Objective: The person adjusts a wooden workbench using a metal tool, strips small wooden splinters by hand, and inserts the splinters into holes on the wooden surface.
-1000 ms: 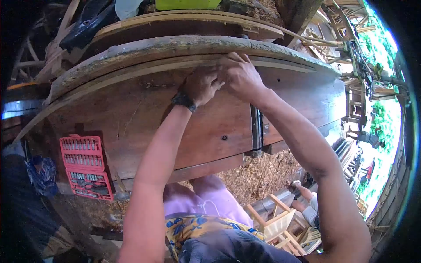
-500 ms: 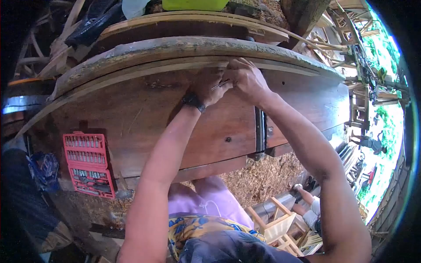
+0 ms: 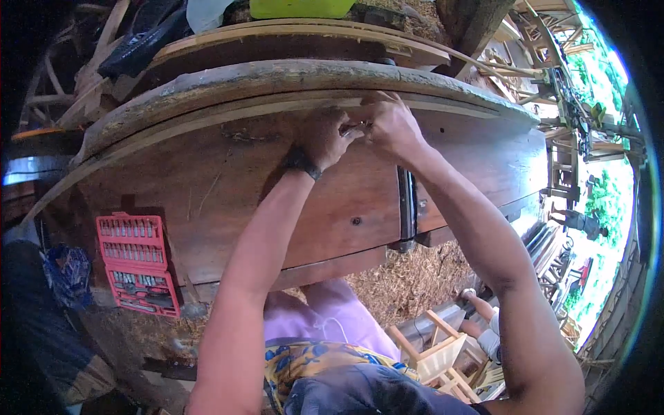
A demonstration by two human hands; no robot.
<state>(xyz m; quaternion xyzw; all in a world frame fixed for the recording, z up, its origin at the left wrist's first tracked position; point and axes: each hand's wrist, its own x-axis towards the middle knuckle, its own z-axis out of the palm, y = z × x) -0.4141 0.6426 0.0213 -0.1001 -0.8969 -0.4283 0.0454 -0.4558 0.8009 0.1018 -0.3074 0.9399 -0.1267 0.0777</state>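
Note:
Both hands meet over the far part of a brown wooden plank surface (image 3: 304, 214), close to a thin pale wood strip (image 3: 228, 113). My left hand (image 3: 327, 138), with a dark band on its wrist, has its fingers closed on something small that I cannot make out. My right hand (image 3: 393, 124) is closed at the left hand's fingertips, and what it holds is hidden. Behind them runs a thick rough-edged board (image 3: 277, 69). A dark metal bar (image 3: 406, 200) crosses the planks below my right wrist.
An open red socket set (image 3: 138, 263) lies at the left, beside a blue bundle (image 3: 67, 273). A wooden stool (image 3: 439, 353) and another person's leg (image 3: 477, 308) are at lower right. Wood shavings (image 3: 415, 277) cover the ground. A green container (image 3: 301, 7) stands at the top.
My hands stay together in nearly the same place, with small shifts of the fingers. My left hand has turned slightly and sits a little further right. The camera view has shifted slightly.

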